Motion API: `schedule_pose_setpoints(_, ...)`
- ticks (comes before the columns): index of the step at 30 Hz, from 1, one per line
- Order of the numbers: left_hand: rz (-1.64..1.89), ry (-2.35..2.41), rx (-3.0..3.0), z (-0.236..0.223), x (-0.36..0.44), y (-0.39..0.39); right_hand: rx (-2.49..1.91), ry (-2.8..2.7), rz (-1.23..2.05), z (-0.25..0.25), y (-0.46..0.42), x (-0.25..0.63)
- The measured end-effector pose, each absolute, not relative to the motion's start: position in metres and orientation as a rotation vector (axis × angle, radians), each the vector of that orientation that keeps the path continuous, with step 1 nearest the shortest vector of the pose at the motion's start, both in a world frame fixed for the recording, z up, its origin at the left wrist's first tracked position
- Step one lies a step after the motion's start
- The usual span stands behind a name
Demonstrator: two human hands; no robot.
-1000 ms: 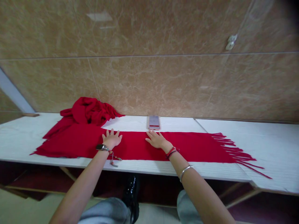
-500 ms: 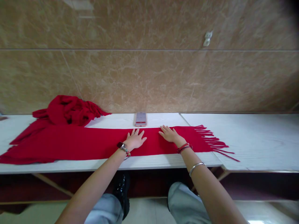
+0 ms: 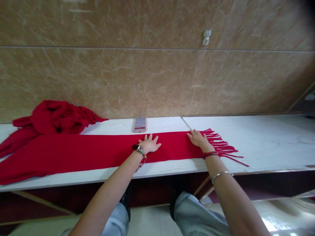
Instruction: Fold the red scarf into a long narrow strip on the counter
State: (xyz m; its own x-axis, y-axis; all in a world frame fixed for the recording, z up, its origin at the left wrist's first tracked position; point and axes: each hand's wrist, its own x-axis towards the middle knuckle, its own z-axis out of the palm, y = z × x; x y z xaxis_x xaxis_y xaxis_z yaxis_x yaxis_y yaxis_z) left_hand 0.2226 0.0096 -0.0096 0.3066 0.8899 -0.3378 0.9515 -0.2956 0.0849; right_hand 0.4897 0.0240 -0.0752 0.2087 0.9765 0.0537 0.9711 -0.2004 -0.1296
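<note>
A long red scarf (image 3: 98, 150) lies flat along a white wooden bench top, its fringe spread at the right end. My left hand (image 3: 149, 144) rests on the scarf near the middle, fingers spread and palm down. Close to the fringed end, my right hand (image 3: 199, 139) presses flat on the cloth with its fingers stretched out. Toward the left, the scarf runs out of view. Behind its left part sits a crumpled heap of the same red cloth (image 3: 57, 116); whether the two join is unclear.
A phone (image 3: 139, 124) lies behind the scarf against the tiled wall (image 3: 152, 82). A small white fitting (image 3: 206, 37) is fixed on that wall. The white bench top (image 3: 265, 141) continues to the right, with dark open compartments (image 3: 152, 191) below.
My right hand has slid right along the scarf to the base of the fringe. My left hand has moved slightly right too, and the whole view has shifted a little.
</note>
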Motion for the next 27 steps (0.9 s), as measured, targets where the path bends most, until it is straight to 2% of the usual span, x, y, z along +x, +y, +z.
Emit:
schedule_pose_setpoints(7,-0.388,1.606,2.387,-0.01,0.212,0.027,-2.337,-1.699,-0.048,-0.081,0.025,0.495)
schedule_pose_setpoints(12,-0.276,1.632,2.578,-0.008,0.17,0.05,-2.085,-1.923,-0.193,-0.072,0.027,0.479)
schedule_pose_setpoints(18,-0.281,1.743,2.589,-0.004,0.096,0.073,-1.729,-2.341,-0.077,-0.063,0.033,0.44)
schedule_pose_setpoints(22,-0.222,1.778,2.65,-0.012,0.062,0.081,-1.727,-2.366,-0.007,-0.065,0.041,0.437)
schedule_pose_setpoints(27,-0.201,1.764,2.677,-0.016,0.048,0.082,-1.786,-2.303,-0.078,-0.07,0.048,0.451)
